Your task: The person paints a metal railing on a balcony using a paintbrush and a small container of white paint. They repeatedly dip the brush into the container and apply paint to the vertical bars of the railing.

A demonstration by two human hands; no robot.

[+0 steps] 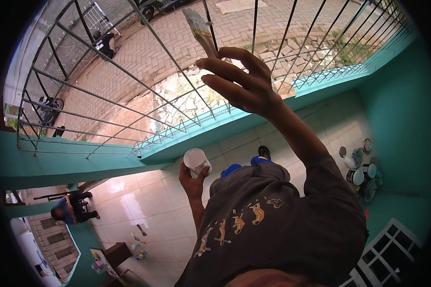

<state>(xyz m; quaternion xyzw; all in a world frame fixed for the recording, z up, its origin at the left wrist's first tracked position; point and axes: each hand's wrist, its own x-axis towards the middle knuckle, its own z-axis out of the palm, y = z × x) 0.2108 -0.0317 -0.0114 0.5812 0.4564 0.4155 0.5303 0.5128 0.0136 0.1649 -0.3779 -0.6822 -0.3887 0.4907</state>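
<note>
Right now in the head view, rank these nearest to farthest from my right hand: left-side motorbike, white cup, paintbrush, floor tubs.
1. Paintbrush: in your right hand.
2. White cup: in your left hand, below.
3. Tubs: on the floor, at right.
4. Motorbike: outside, far left.

The single head view, a wide fisheye, looks steeply down from the wearer's head. The dark shirt (277, 225) sits closest at the lower edge, the right hand (248, 85) and left hand (191, 182) near, the tiled floor (165, 225) farther below, the paved street (140, 52) beyond, toward the top.
</note>
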